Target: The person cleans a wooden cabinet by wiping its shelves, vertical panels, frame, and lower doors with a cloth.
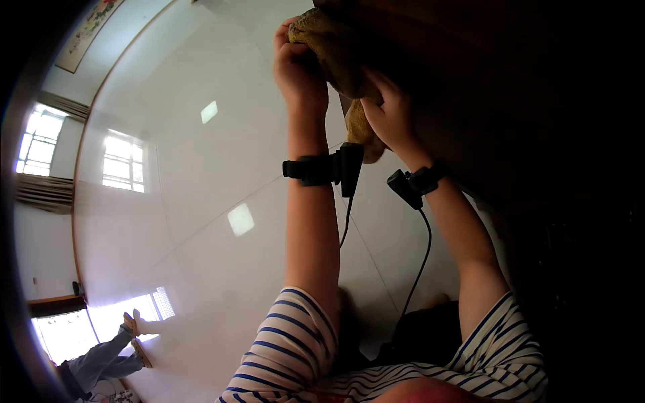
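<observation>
Left hand [295,74] partly behind brown cloth [330,50], distant person [107,359] cut off

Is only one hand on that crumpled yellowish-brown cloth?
No: the left hand and the right hand are both on the crumpled yellowish-brown cloth.

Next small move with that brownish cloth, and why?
Probably gather the loose end into the right hand: the left hand grips the cloth at its far part, while this end sticks out past the right hand, apparently unheld.
</observation>
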A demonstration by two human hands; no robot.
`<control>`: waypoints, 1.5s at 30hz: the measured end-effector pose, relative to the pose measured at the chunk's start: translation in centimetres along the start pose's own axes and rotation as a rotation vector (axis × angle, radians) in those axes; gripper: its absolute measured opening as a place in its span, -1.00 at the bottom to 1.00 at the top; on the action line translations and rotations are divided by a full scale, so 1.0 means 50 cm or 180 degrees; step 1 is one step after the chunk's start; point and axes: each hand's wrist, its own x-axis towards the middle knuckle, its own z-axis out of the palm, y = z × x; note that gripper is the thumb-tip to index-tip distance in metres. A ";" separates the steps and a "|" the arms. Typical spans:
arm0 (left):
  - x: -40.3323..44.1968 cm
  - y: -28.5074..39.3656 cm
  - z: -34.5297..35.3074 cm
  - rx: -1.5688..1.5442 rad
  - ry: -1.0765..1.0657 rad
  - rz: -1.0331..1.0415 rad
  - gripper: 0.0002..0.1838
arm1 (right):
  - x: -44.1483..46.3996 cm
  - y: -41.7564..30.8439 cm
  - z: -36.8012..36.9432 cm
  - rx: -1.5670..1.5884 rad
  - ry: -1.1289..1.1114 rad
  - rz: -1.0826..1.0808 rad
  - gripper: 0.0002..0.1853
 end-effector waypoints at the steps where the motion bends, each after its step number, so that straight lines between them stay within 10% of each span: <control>1: 0.000 0.001 -0.003 -0.0215 -0.0022 -0.0116 -0.55 | 0.001 -0.003 0.001 -0.0025 -0.0017 0.0006 -0.52; 9: -0.018 -0.041 -0.058 0.0993 0.0182 -0.1144 -0.68 | -0.008 0.003 0.015 -0.0499 0.0243 -0.0124 -0.51; 14: -0.025 -0.076 -0.083 0.0051 0.0486 -0.1487 -0.72 | -0.019 0.026 0.017 -0.0766 0.0130 -0.0219 -0.50; 45: -0.039 -0.194 -0.236 0.0725 0.0883 -0.0741 -0.67 | -0.170 0.165 0.054 -0.1583 -0.2221 -0.0127 -0.57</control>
